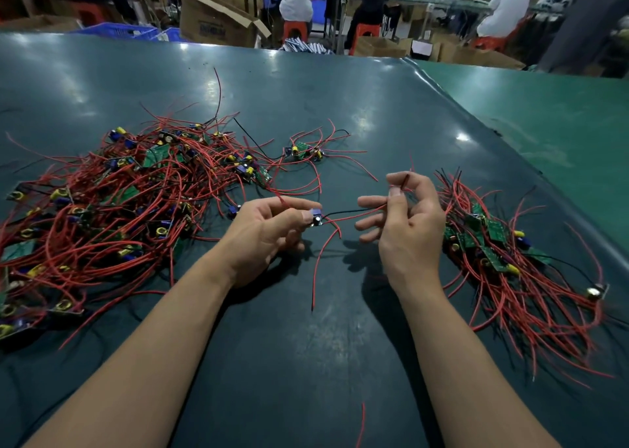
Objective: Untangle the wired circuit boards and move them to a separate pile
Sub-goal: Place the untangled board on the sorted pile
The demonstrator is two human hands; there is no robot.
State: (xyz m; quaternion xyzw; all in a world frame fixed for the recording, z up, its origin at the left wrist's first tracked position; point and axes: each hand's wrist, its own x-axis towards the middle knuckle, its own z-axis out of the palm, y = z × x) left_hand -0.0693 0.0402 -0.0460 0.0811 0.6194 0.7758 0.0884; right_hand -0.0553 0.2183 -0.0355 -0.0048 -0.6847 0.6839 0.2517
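A big tangled heap of circuit boards (112,209) with red and black wires covers the left of the dark green table (306,345). A smaller pile of boards (503,260) with wires laid roughly straight lies at the right. My left hand (265,233) pinches a small circuit board (316,216) above the table's middle. Red and black wires (354,213) run from that board to my right hand (408,223), which pinches their ends between thumb and forefinger. One red wire from the board hangs down to the table.
A couple of separate boards with wires (304,151) lie beyond the hands. A loose red wire (362,423) lies near the front edge. Cardboard boxes (218,18), blue crates and seated people are beyond the table's far edge. A lighter green table (544,114) adjoins at right.
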